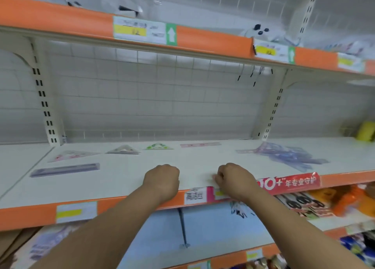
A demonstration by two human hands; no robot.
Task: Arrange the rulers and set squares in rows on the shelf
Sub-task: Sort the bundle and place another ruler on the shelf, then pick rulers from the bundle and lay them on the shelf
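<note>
On the white shelf (121, 181), a back row holds a pink set square (73, 155), a pale set square (123, 150), a green set square (158, 146) and a pink ruler (199, 144). A long purple ruler (65, 169) lies front left. A loose pile of purple and blue rulers (288, 155) sits at the right. My left hand (162, 180) rests at the shelf's front edge, fingers curled, with nothing visible in it. My right hand (233, 180) is beside it, fingers curled, pinching a small pink-edged piece (213, 176) too blurred to name.
An upper shelf (60, 16) with an orange edge and price tags hangs overhead. A red banner (290, 182) covers the front edge at the right. A yellow object (366, 130) stands at the far right. Packaged goods fill the lower shelves.
</note>
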